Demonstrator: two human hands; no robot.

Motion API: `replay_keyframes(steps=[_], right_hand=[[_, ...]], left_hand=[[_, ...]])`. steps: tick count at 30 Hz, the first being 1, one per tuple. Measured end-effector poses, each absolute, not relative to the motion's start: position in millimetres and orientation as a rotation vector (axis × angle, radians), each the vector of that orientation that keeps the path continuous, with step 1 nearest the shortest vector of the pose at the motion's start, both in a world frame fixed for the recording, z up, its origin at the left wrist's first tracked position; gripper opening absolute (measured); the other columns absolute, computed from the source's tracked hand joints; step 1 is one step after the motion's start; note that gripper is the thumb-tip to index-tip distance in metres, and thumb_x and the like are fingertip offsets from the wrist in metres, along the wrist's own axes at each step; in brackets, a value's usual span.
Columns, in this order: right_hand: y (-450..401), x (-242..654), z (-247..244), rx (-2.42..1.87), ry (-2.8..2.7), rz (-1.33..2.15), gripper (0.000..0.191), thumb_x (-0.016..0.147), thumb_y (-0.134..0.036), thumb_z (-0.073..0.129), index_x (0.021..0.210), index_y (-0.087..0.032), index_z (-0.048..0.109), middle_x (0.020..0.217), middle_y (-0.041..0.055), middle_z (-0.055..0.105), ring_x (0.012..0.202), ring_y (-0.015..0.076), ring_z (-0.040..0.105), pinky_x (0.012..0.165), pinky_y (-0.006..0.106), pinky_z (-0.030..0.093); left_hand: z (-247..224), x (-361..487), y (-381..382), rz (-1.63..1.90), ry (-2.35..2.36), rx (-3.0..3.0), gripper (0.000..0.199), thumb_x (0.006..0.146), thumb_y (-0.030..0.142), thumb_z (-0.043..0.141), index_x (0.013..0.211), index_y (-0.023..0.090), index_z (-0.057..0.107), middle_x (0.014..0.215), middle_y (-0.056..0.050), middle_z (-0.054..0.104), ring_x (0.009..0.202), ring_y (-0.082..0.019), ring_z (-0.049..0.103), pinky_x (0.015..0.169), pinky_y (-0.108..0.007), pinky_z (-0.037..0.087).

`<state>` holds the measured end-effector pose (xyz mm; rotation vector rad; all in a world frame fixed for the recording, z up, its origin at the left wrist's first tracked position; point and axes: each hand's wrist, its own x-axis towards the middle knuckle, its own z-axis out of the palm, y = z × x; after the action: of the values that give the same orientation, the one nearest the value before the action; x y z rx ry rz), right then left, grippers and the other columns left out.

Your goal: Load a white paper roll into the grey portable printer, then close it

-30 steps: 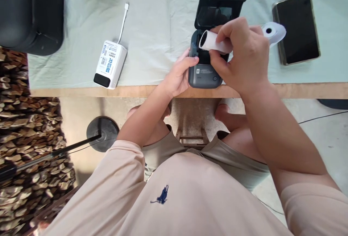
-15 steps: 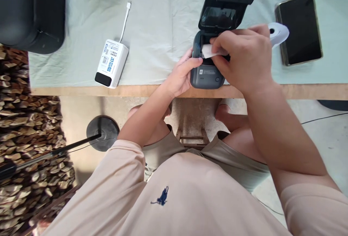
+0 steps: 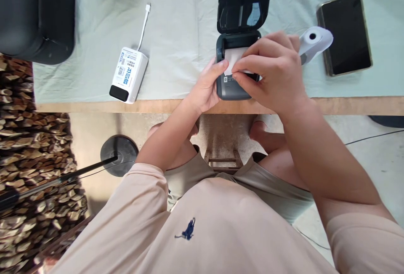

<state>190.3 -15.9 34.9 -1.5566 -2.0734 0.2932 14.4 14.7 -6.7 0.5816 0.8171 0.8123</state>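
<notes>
Right grip (image 3: 274,74) pinches the near edge of the paper (image 3: 232,56), thumb and forefinger meeting at the tips, and the paper lies in the open bay (image 3: 241,39) of the printer (image 3: 233,92)! Delicate work, this: a light pinch looks best, the paper held flat and square rather than creased, fingertips clear of the bay's walls. Across from it, the left grip (image 3: 206,86) clasps the printer's left side, thumb over the rim at the paper; firm, even pressure should stop the body sliding, but that thumb wants a soft touch so the paper can move freely. What a pose: right knuckles up, wrist near the edge of the table (image 3: 142,105), forearm slanting in from the lower right, left forearm reaching forward and inward. Beyond the bay, the lid (image 3: 232,13) stands raised. Off right, a loose roll (image 3: 319,40) sits by the phone (image 3: 350,34); well off left lies the power bank (image 3: 128,74).
</notes>
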Motion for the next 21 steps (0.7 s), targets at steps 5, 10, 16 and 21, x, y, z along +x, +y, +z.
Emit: replay_keyframes(steps=[5,10,16,21], right_hand=[[-14.2,195.2,34.0,-1.499,-2.061,0.360,0.019,0.102,-0.037,0.066,0.085,-0.033,0.074,0.104,0.0043,0.079,0.124,0.0332,0.070,0.115,0.059,0.050],[-8.3,206.0,19.7,-1.302,-1.913,0.183,0.022,0.103,-0.038,0.062,0.084,-0.029,0.068,0.099,0.0060,0.076,0.106,0.0310,0.074,0.104,0.056,0.056],[0.2,214.5,10.5,-1.155,-1.700,0.030,0.021,0.106,-0.043,0.059,0.111,-0.027,0.071,0.113,0.0105,0.071,0.108,0.0308,0.072,0.083,0.045,0.059],[-3.5,216.8,11.9,-1.124,-1.682,0.285,0.066,0.110,-0.068,0.053,0.170,-0.045,0.038,0.180,0.0029,0.042,0.168,0.0347,0.048,0.119,0.052,0.054]], left_hand=[[-4.5,13.7,12.1,0.813,0.811,0.661,0.023,0.091,0.034,0.082,0.108,0.026,0.069,0.103,-0.001,0.082,0.129,-0.030,0.083,0.106,-0.040,0.069],[-17.9,12.6,14.4,0.824,0.802,0.727,0.047,0.084,0.035,0.086,0.125,0.026,0.064,0.117,-0.001,0.081,0.153,-0.036,0.071,0.122,-0.054,0.065],[-40.4,7.0,23.6,0.765,0.718,0.929,0.085,0.065,0.037,0.095,0.140,0.028,0.056,0.120,-0.002,0.078,0.147,-0.042,0.073,0.122,-0.062,0.063],[-41.2,3.9,23.8,0.722,0.721,1.001,0.099,0.062,0.040,0.097,0.150,0.030,0.052,0.131,-0.005,0.077,0.150,-0.043,0.070,0.123,-0.061,0.061]])
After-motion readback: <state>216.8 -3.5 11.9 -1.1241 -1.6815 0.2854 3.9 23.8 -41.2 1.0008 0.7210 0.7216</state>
